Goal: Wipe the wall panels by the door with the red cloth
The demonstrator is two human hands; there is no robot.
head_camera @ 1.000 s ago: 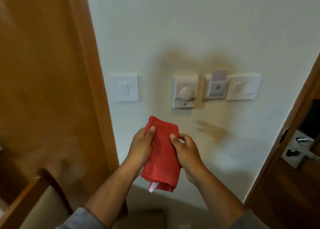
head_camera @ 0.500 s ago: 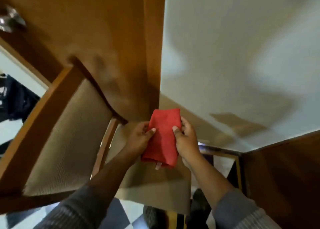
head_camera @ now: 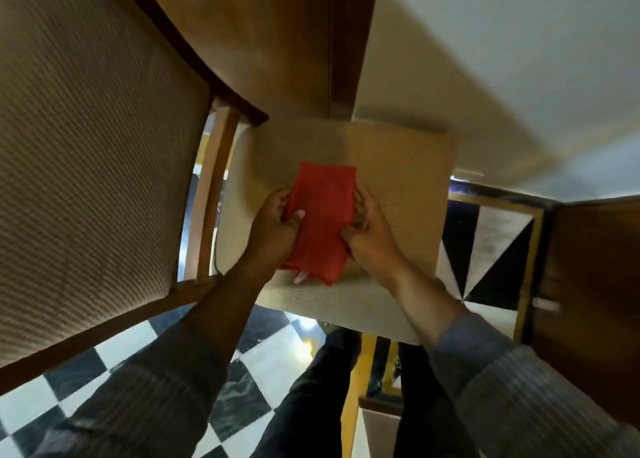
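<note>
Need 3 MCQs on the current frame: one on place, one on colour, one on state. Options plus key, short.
1. The red cloth is over:
A. the floor tiles
B. the chair seat
C. a door handle

2. The floor tiles are:
A. black and white
B. all grey
C. green and red

3. The cloth is:
A. spread flat on the wall
B. folded, gripped by both hands
C. hanging from one hand

Key: 1 B, beige seat cushion shows on all sides of the cloth. 2 A, checkered tiles show below the chair. 3 B, the left hand and right hand hold its two sides.
</note>
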